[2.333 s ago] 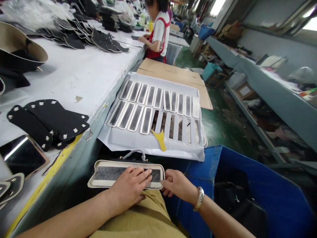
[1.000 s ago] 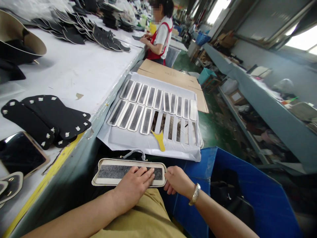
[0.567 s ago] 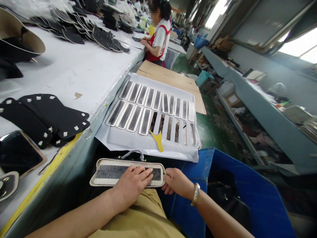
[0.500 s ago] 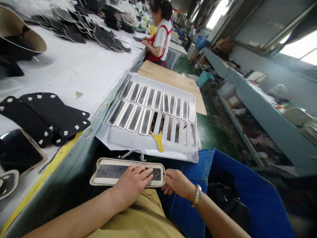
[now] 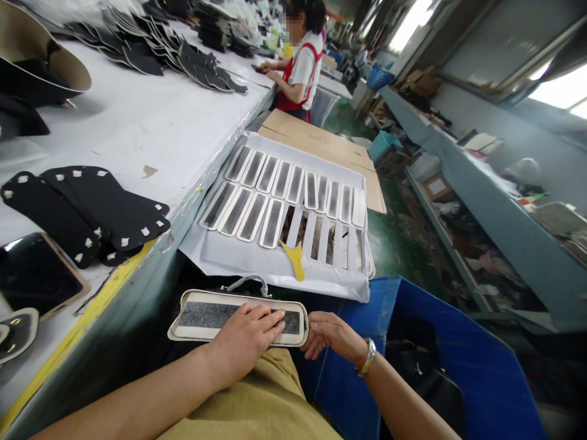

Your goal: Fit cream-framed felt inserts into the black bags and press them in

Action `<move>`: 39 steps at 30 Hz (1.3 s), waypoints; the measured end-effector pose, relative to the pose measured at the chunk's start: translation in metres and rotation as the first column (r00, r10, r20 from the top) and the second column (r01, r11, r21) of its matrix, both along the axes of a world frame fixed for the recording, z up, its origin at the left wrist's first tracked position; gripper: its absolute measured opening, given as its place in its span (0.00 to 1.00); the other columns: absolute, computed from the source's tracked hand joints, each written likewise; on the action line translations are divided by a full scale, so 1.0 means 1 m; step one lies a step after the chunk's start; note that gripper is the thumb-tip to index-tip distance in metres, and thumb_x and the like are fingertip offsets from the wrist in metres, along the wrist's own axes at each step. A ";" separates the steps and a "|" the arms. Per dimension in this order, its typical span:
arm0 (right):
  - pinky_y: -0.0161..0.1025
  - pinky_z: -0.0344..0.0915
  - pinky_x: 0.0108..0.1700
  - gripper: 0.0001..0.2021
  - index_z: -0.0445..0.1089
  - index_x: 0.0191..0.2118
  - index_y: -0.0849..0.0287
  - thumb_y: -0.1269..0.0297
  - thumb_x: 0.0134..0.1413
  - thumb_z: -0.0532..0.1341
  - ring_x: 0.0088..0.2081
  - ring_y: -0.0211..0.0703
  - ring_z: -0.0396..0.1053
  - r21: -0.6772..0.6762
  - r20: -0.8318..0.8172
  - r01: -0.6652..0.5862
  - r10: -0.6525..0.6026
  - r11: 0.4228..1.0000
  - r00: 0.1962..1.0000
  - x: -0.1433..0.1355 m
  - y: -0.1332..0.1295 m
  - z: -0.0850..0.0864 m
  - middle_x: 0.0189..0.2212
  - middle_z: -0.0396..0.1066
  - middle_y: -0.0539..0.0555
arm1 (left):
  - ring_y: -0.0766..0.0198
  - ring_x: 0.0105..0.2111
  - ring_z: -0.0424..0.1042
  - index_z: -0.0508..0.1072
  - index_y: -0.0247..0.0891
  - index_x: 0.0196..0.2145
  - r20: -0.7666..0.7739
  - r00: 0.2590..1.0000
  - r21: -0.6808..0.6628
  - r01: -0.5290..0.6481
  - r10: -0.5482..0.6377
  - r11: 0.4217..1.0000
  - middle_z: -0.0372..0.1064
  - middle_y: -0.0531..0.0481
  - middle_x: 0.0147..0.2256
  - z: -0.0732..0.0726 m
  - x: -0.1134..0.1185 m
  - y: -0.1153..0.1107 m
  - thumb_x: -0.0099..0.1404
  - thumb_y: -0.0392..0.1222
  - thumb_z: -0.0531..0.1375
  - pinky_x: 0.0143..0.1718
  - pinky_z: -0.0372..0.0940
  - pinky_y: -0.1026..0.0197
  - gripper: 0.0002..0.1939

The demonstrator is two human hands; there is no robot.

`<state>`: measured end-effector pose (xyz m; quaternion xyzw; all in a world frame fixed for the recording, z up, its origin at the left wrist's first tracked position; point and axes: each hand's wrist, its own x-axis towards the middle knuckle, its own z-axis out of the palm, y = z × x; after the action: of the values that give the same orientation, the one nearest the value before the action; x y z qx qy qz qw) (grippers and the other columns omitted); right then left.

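Note:
A long bag base (image 5: pixel 202 315), cream-edged with a dark grey strip, lies across my lap, with a clear-wrapped handle behind it. My left hand (image 5: pixel 250 333) rests flat on the grey strip, fingers spread and pointing right. At the base's right end, my right hand (image 5: pixel 328 337) has its fingers bent against the rim; whatever is between its fingertips is hidden. Beyond the bag, a pale covered board (image 5: pixel 238 253) bears two rows of similar cream-edged strips (image 5: pixel 271 223), some slots bare, and a yellow forked piece (image 5: pixel 296 260).
A white table (image 5: pixel 137 122) at left holds black shaped pieces (image 5: pixel 105 201), a phone (image 5: pixel 39 275) and stacked parts. A blue bin (image 5: pixel 477 348) stands at right, cardboard (image 5: pixel 321 137) lies beyond the board, and a person in a red apron (image 5: pixel 298 73) works farther off.
My right hand's fingers have loosened and shifted slightly at the base's right end. My left hand stays on the strip. The view has shifted a little.

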<state>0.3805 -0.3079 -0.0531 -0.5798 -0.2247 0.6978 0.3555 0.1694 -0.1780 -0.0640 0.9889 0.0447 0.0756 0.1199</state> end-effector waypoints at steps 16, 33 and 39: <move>0.32 0.68 0.24 0.18 0.61 0.33 0.63 0.56 0.44 0.67 0.22 0.38 0.72 0.099 -0.264 0.248 -0.215 0.964 0.940 -0.004 -0.019 -0.039 0.23 0.74 0.53 | 0.59 0.47 0.61 0.64 0.46 0.52 -0.068 0.997 -0.087 0.025 -0.031 0.996 0.60 0.56 0.56 0.015 0.002 0.004 0.64 0.42 0.55 0.46 0.54 0.55 0.18; 0.33 0.67 0.25 0.20 0.61 0.30 0.62 0.51 0.41 0.66 0.23 0.38 0.72 0.153 -0.289 0.157 -0.108 0.976 0.951 0.010 -0.024 -0.039 0.23 0.74 0.53 | 0.55 0.52 0.58 0.59 0.45 0.57 -0.280 0.955 -0.002 0.098 -0.095 0.995 0.57 0.49 0.58 0.033 0.015 -0.005 0.58 0.36 0.58 0.52 0.57 0.50 0.29; 0.33 0.68 0.27 0.21 0.61 0.31 0.63 0.50 0.41 0.65 0.24 0.38 0.72 0.163 -0.306 0.053 -0.001 0.985 0.952 0.022 -0.019 -0.037 0.25 0.74 0.54 | 0.55 0.52 0.58 0.60 0.44 0.57 -0.295 0.951 0.004 0.095 -0.089 0.995 0.57 0.48 0.58 0.031 0.016 -0.006 0.60 0.38 0.57 0.52 0.58 0.49 0.27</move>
<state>0.4021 -0.3272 -0.0904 -0.4362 -0.2177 0.7523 0.4431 0.1857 -0.1840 -0.0326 0.9912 0.0152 -0.0775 0.1064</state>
